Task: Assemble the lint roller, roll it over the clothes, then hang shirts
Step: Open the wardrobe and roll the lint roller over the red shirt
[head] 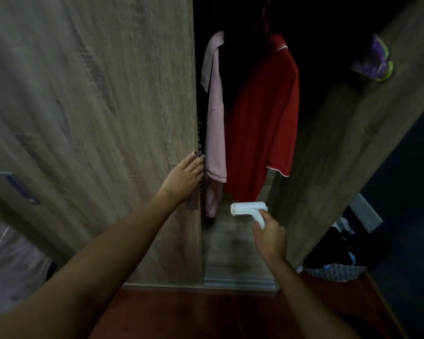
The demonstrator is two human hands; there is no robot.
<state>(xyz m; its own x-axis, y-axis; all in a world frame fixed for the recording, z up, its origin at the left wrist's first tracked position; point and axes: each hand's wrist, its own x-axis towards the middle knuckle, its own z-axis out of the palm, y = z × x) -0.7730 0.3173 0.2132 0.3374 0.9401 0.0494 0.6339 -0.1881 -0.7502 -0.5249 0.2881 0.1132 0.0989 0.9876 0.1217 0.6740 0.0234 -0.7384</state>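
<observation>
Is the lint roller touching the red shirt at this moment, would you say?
No, the lint roller, held in the right hand, sits just below the hem of the red shirt, apart from it.

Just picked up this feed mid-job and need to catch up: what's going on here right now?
A person stands at an open wardrobe. The left hand rests on the edge of the wooden sliding door. The right hand holds a white lint roller by its handle, low in the opening. A pink shirt and a red shirt hang inside; the roller touches neither.
</observation>
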